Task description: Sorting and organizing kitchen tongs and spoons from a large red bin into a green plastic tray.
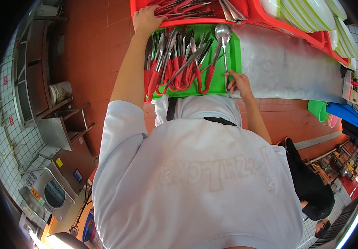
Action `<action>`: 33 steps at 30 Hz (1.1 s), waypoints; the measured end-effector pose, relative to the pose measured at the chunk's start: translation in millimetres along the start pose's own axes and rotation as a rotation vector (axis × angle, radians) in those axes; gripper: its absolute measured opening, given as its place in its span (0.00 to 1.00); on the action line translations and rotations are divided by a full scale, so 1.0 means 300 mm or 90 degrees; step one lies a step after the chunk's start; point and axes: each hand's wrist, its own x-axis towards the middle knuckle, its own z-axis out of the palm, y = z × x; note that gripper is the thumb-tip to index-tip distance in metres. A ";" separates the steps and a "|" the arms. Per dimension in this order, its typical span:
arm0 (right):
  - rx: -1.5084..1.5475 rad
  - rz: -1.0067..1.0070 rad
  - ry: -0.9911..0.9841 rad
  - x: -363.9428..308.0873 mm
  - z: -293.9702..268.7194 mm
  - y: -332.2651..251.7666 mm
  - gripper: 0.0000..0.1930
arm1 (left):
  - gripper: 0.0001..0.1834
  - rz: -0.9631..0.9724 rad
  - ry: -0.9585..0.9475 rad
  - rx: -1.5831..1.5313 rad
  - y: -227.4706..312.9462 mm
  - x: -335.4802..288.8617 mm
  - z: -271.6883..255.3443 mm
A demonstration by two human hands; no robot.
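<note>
My right hand [237, 83] pinches the lower handle of a long metal serving spoon [223, 33], its bowl pointing away from me. The spoon lies along the right side of a green tray [235, 54]. Beside it, filling the left and middle of the tray, are several metal tongs [179, 62] with red handles, mostly aligned with the handles toward me. My left hand [146, 19] is bent over the left near corner of a red basket [199, 20] behind the tray; its fingertips are partly hidden. More red-handled tongs [183, 7] lie inside that basket.
Right of the tray runs a metal tabletop [286, 62]. Another red basket [311, 39] holds stacked white and green plates [299, 14] at the far right. A green bucket [318, 110] stands below. A person in black [311, 186] is behind on the right; metal shelving [33, 74] stands left.
</note>
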 end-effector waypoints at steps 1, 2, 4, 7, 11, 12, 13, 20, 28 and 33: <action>-0.001 -0.006 -0.004 0.001 0.000 0.001 0.19 | 0.31 0.003 0.010 -0.005 -0.002 -0.002 0.001; -0.003 -0.012 -0.008 0.003 -0.001 0.002 0.19 | 0.30 0.006 0.020 -0.009 -0.004 -0.004 0.001; -0.005 -0.017 -0.008 0.003 0.000 0.003 0.19 | 0.29 0.016 0.037 -0.015 -0.010 -0.008 0.001; -0.002 -0.018 -0.005 0.005 -0.002 0.010 0.19 | 0.29 0.028 0.041 -0.026 -0.003 0.000 -0.005; -0.029 -0.004 -0.004 0.000 0.004 0.002 0.19 | 0.27 0.048 0.035 -0.039 -0.008 -0.006 -0.064; -0.026 -0.007 -0.005 0.001 0.004 -0.003 0.19 | 0.27 0.054 0.035 -0.028 -0.009 -0.017 -0.087; -0.015 -0.012 -0.011 -0.002 0.004 -0.002 0.19 | 0.25 0.075 0.050 0.004 -0.003 -0.014 -0.133; -0.010 -0.019 -0.005 0.001 0.000 0.019 0.20 | 0.22 0.023 0.072 -0.037 -0.017 -0.083 -0.410; 0.019 -0.026 -0.016 -0.018 0.016 0.001 0.19 | 0.16 -0.328 0.062 -0.604 0.018 -0.404 -0.442; 0.022 -0.071 -0.035 -0.088 0.073 -0.079 0.18 | 0.12 -0.410 0.054 -0.888 0.202 -0.551 -0.440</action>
